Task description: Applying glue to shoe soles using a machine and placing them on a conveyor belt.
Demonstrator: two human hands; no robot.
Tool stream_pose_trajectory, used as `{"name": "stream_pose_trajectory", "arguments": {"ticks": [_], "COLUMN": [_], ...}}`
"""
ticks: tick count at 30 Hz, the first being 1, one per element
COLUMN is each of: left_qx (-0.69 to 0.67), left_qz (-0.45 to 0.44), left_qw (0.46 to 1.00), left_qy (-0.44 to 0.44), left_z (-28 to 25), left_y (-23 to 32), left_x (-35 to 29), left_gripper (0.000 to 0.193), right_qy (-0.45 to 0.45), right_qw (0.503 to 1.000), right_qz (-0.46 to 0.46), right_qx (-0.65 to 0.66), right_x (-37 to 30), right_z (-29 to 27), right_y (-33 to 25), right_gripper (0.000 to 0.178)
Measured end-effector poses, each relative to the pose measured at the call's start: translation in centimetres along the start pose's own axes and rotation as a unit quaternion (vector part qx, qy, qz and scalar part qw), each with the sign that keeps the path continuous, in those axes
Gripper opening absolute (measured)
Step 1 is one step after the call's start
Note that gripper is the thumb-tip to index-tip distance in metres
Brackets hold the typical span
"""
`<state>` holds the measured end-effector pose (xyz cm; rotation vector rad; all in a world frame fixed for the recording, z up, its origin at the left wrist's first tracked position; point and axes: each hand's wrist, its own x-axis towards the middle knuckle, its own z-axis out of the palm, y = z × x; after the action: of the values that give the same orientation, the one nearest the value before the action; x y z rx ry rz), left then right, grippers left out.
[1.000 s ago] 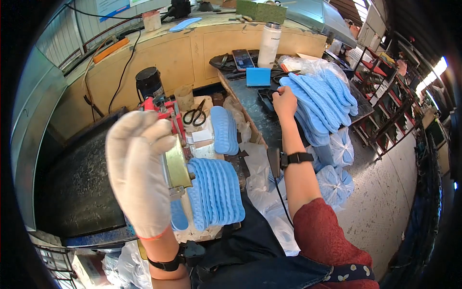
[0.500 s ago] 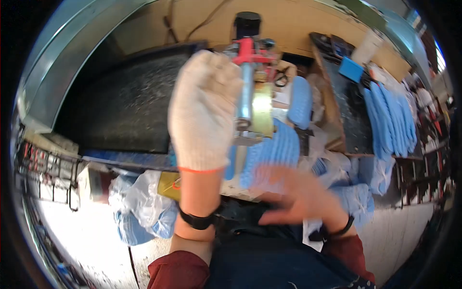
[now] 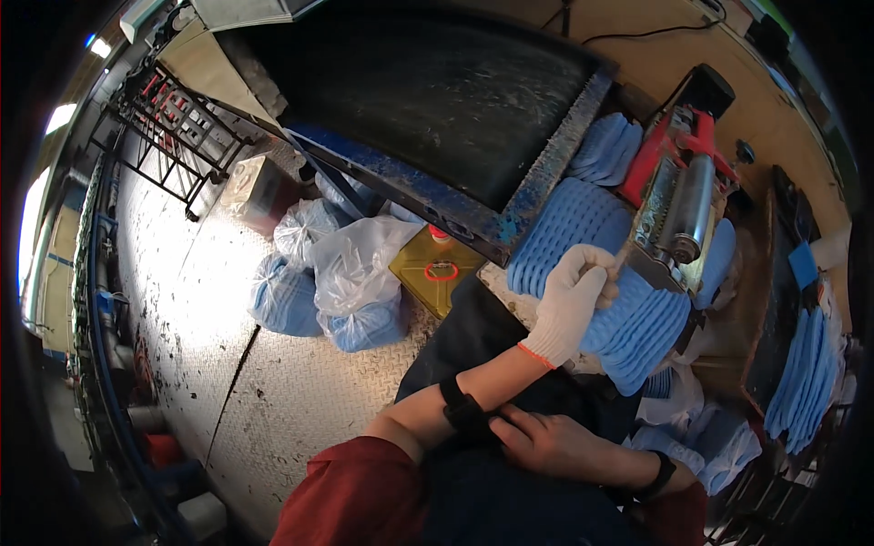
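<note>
Patterned metal floor [image 3: 309, 400] spreads across the lower left as I watch remotely. Right of centre, the gloved left hand [image 3: 571, 305] has curled fingers (I can't tell whether they grip anything), with one row of blue insoles [image 3: 563, 227] just above it and a second row of blue insoles [image 3: 646, 332] just to its right. Lower centre, the bare right hand [image 3: 551, 443] lies just beside a black wrist strap [image 3: 462, 409], its grip unclear to me.

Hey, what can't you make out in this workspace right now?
In the head view:
Left hand: whether it holds anything; its curled, gloved fingers hide the palm.
Blue insoles: total count; the roller machine covers some.
Grey metal panel: upper part, cut off by the top edge.
</note>
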<state>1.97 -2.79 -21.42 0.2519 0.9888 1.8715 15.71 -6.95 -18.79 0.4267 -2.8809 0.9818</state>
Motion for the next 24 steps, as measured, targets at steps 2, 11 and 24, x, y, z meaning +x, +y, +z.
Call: {"name": "stream_pose_trajectory", "arguments": {"ticks": [2,11,24], "left_qx": [0.015,0.092,0.255], "left_qz": [0.005,0.043,0.075], "left_qw": [1.0,0.995,0.963], "left_qy": [0.008,0.016,0.041], "left_z": [-0.4,-0.3,-8.8], "left_y": [-0.9,-2.0,6.1], "left_x": [-0.1,0.2,-0.6], "left_gripper": [0.014,0.01,0.012], "right_qy": [0.017,0.045,0.578], "right_qw": [0.999,0.942,0.533], "right_qz": [0.029,0.107,0.519], "right_qx": [-0.001,0.314,-0.336], "right_x": [0.0,-1.1,-28.3], "right_z": [0.1,-0.1,-24.2], "right_y": [0.1,3.7,15.8], "right_gripper": [0.044,0.033,0.021]}}
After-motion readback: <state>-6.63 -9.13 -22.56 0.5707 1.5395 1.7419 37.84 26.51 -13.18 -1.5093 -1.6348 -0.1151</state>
